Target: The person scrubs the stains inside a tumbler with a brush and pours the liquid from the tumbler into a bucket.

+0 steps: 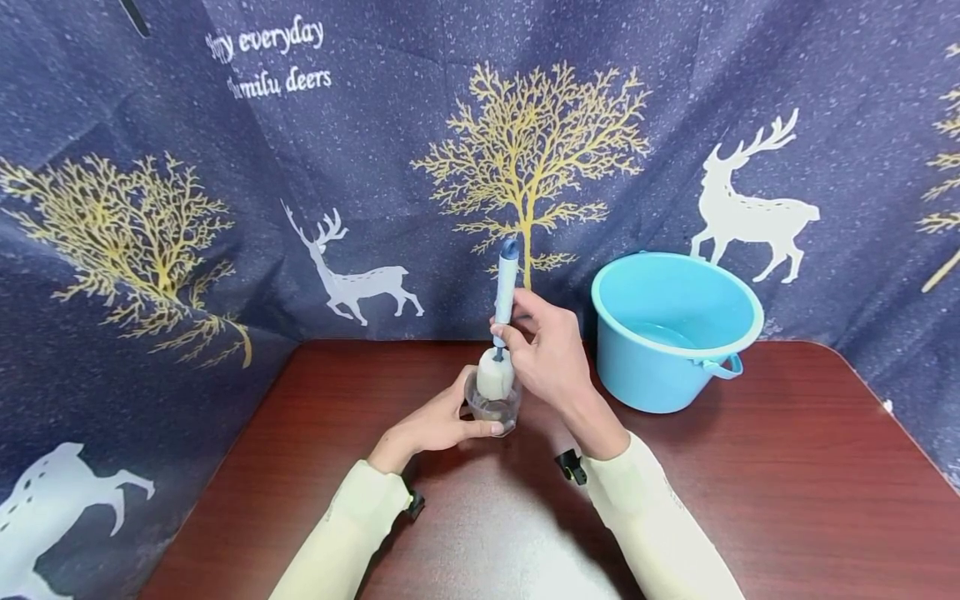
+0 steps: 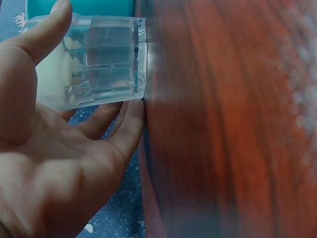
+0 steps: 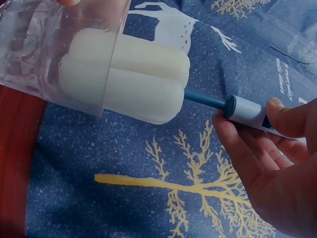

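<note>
The left fingers (image 2: 128,126) held the clear cup (image 2: 111,54) on the bench (image 1: 750,467), left of the blue bucket (image 1: 652,375), and the right fingers (image 3: 235,146) pinched the brush handle (image 1: 506,292), so keeping the cup still and gently twisting the white sponge (image 3: 148,94), partly inside it, seemed best.

Wht sponge (image 3: 126,87), red-brn woodgrain tbl (image 1: 780,483)

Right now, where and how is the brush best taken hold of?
Probably by its slim handle, from the right, as the right hand does: the handle stands nearly upright above the cup, the sponge sits partly inside, and the left hand holds the cup's left side.
</note>
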`<control>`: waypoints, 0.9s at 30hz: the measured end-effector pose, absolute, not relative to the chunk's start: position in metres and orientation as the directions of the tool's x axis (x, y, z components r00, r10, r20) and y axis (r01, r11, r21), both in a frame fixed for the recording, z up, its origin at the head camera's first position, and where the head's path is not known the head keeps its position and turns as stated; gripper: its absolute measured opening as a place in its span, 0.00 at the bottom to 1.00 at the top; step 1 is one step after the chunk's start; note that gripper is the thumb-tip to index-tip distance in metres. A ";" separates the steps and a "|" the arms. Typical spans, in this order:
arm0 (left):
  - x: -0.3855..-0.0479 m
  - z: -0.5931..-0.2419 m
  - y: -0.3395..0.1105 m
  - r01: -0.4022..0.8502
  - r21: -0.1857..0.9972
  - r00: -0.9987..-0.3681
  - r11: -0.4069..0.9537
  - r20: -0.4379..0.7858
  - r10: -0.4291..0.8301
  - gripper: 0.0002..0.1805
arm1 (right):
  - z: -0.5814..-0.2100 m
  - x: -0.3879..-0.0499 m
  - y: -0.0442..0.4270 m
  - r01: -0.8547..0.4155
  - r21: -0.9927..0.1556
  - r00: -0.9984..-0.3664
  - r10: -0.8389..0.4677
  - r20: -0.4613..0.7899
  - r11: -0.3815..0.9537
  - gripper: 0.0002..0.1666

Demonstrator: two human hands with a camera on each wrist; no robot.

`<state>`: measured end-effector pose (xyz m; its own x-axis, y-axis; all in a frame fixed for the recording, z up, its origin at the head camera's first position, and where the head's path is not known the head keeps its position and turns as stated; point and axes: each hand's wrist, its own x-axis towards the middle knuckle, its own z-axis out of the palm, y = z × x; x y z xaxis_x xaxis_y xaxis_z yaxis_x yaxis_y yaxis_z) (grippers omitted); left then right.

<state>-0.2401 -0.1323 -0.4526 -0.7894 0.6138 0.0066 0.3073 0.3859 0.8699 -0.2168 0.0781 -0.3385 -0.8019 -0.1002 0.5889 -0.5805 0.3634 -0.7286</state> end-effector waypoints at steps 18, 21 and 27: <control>-0.240 -0.453 -0.133 0.307 0.865 -0.795 0.397 0.003 0.607 0.44 | -0.335 -0.211 0.080 -0.581 -0.702 -0.799 -0.127 0.587 0.411 0.15; -0.240 -0.454 -0.132 0.308 0.864 -0.797 0.399 0.006 0.604 0.45 | -0.335 -0.212 0.080 -0.581 -0.706 -0.801 -0.130 0.585 0.406 0.15; -0.241 -0.454 -0.132 0.300 0.869 -0.796 0.393 0.001 0.605 0.45 | -0.333 -0.210 0.079 -0.588 -0.707 -0.799 -0.143 0.585 0.393 0.16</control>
